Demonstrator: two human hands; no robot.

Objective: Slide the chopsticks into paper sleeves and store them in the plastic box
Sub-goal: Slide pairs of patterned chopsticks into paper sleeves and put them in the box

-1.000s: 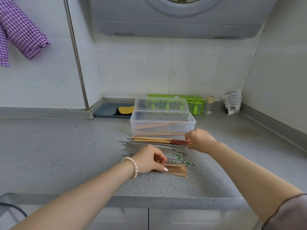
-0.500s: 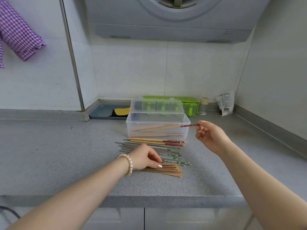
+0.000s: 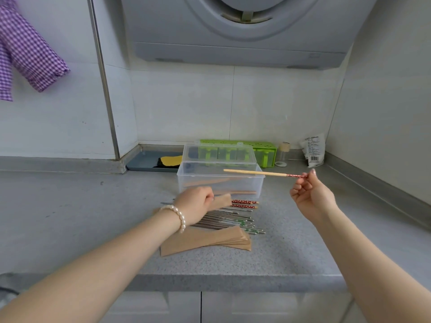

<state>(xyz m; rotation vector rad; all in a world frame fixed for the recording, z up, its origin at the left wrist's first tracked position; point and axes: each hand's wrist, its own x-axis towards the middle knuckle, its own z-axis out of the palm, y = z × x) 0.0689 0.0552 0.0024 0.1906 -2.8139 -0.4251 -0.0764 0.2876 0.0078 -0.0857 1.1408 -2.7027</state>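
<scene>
My right hand (image 3: 311, 197) pinches the red-patterned end of a wooden chopstick (image 3: 254, 172), held level in the air in front of the clear plastic box (image 3: 186, 183). The box stands open with its lid up and sleeved chopsticks inside. My left hand (image 3: 194, 203) grips a brown paper sleeve (image 3: 221, 201), lifted just above the pile of metal chopsticks (image 3: 228, 220). Two more red-ended wooden chopsticks (image 3: 245, 203) lie behind that pile. A stack of paper sleeves (image 3: 205, 241) lies at the front of the counter.
A green plastic holder (image 3: 265, 151), a small glass jar (image 3: 282, 155) and a white packet (image 3: 313, 150) stand by the back wall. A grey tray (image 3: 144, 162) with a yellow sponge sits at the back left. A range hood (image 3: 233, 31) hangs overhead. The counter edge runs close below the sleeves.
My right hand has lifted one wooden chopstick off the counter and carried it up and right. My left hand has picked a paper sleeve from the stack and raised it.
</scene>
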